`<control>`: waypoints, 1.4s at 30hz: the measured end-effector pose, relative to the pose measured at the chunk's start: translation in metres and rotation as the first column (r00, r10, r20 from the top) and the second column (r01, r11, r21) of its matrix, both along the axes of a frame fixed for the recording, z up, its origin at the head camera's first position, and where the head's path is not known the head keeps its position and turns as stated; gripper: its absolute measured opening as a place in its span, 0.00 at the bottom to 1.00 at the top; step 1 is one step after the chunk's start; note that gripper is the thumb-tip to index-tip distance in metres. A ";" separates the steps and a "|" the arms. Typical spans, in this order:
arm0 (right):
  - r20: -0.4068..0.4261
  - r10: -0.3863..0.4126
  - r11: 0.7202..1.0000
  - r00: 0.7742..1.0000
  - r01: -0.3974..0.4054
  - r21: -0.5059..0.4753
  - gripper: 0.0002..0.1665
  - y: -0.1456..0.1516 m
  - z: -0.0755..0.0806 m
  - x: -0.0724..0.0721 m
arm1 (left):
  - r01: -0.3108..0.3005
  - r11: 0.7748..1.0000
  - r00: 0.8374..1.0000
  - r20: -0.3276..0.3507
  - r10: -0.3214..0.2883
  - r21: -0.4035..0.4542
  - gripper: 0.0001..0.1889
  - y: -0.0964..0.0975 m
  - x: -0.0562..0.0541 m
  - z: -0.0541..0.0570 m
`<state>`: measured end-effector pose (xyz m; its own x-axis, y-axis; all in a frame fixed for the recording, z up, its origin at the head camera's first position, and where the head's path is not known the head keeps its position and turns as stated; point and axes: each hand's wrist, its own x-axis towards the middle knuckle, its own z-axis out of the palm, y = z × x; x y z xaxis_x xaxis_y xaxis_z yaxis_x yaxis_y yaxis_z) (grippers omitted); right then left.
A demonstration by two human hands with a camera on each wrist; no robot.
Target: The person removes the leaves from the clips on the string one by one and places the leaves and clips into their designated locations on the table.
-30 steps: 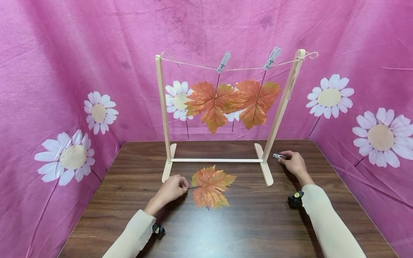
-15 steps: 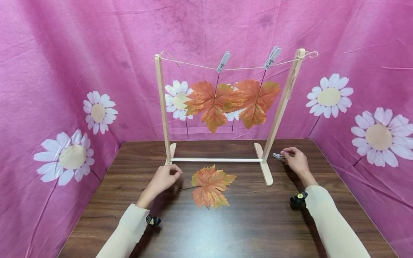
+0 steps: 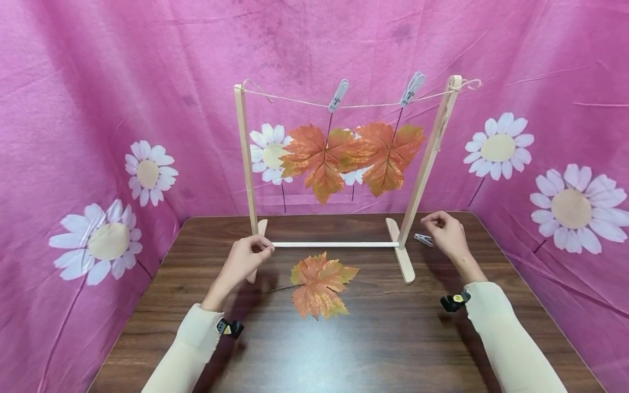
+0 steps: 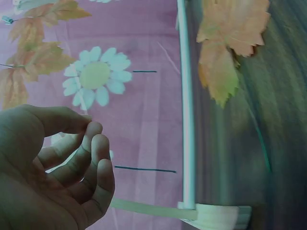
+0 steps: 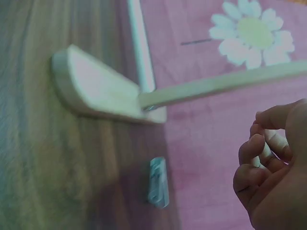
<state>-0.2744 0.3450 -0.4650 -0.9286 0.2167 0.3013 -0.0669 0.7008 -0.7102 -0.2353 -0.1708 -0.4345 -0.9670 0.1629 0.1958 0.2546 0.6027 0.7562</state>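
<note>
A loose orange leaf [image 3: 319,284] is lying flat on the desk [image 3: 373,349], near the middle, just in front of the wooden stand's [image 3: 247,164] lower crossbar; its thin stem is pointing toward the left edge. The left hand [image 3: 245,261] is hovering above the desk just left of the leaf, close to the stand's left foot, with its fingers [image 4: 91,153] loosely curled and gripping nothing, as the left wrist view is showing. The leaf and this hand are lying apart.

A small grey clothespin [image 3: 422,239] is resting on the desk just right of the stand's right foot [image 5: 96,91], toward the far right corner. The right hand [image 3: 444,236] is hanging just beside and above it, fingers [image 5: 254,158] loosely bent and holding nothing; the right wrist view is showing a clear gap between the hand and the clothespin.

On the stand, a string [image 3: 373,103] is running between the two posts. Two clothespins [image 3: 339,95] are gripping it, and each is carrying an orange leaf [image 3: 316,158] by the stem; the two hanging leaves are overlapping. A pink cloth [image 3: 98,109] printed with white daisies is standing behind and to both sides of the desk.
</note>
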 end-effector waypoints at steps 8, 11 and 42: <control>-0.077 0.008 0.998 0.997 -0.013 -0.065 0.15 -0.020 0.030 0.010 | 0.000 0.996 1.000 0.006 -0.001 0.086 0.03 0.005 0.001 0.018; -0.116 0.020 0.996 0.993 -0.030 -0.084 0.16 -0.028 0.040 0.014 | 0.002 0.994 1.000 0.001 -0.002 0.112 0.04 0.008 0.002 0.026; -0.155 0.376 0.926 0.914 -0.378 0.013 0.06 -0.102 0.136 0.040 | 0.144 0.939 0.985 -0.139 -0.105 0.313 0.07 0.042 -0.001 0.097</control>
<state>-0.2340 0.2431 -0.3293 -0.8858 -0.1341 0.4442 -0.4314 0.5906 -0.6820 -0.2364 -0.1292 -0.3372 -0.9097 0.1902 0.3691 0.4113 0.2913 0.8637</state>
